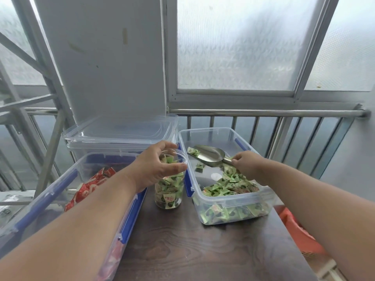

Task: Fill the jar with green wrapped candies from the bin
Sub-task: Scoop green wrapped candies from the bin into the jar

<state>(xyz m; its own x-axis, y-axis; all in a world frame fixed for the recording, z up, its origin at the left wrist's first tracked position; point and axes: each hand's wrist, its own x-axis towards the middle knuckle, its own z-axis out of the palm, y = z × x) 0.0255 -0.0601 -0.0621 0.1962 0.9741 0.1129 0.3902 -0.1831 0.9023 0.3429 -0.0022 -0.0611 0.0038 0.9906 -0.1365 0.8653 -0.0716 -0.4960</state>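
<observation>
Fingers (174, 168) of left hand (156, 169) wrapped round upper part of clear jar (169, 191), upright on desk (203, 250), mostly full of green wrapped candies (170, 185). Right hand (248, 166) grips handle of metal scoop (211, 156), scoop inside bin (229, 201) above more green candies (229, 187).

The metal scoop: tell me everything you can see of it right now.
The metal scoop is a shiny silver trough, open at its far-left end, with a short handle. It lies low inside the clear bin, over the bin's barer far part. The right hand grips the handle. One green candy or a few sit near its mouth; otherwise it looks almost empty. It is apart from the jar.
</observation>
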